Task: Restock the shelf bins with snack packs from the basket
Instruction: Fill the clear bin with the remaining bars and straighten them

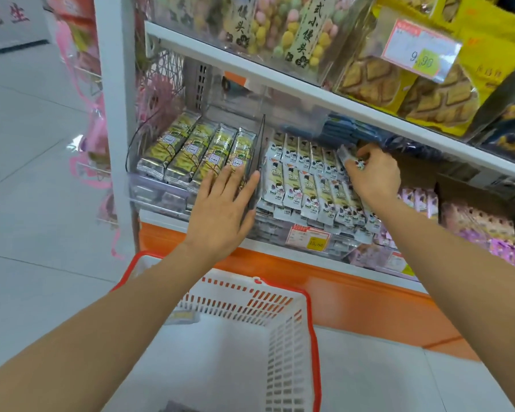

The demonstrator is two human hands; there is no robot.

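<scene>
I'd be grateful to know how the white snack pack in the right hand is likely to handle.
The white snack pack is probably light: the right hand pinches it with a few fingers. Its glossy film wrapper likely flexes and slides easily against the neighbouring packs.

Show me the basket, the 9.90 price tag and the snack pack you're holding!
basket (286, 346): head view, white side wall.
9.90 price tag (419, 50): head view, its middle.
snack pack (346, 156): head view, its upper end.
</scene>
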